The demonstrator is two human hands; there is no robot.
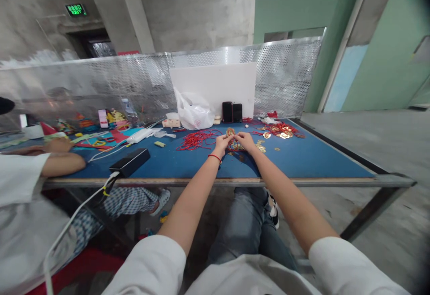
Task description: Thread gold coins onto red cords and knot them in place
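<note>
Over the blue tabletop (181, 163), my left hand (223, 143) is closed in a pinch on a round gold coin piece (230, 132) with red cord. Close beside it, my right hand (245, 141) pinches the red cord (235, 144) near that piece; the fingertips partly hide it. Several loose gold coins (260, 146) lie just under and right of my hands. To the left is a tangled heap of red cords (196, 140). Further right, a pile of corded gold coins (285, 131) rests near the table's back edge.
A white plastic bag (195, 111) and two dark phones (227, 112) stand against a white board (215, 78). At left are a black power box (131, 162), a white power strip (140, 135), scissors (99, 143) and a co-worker's arm (63, 164). A perforated metal screen (285, 75) closes the back.
</note>
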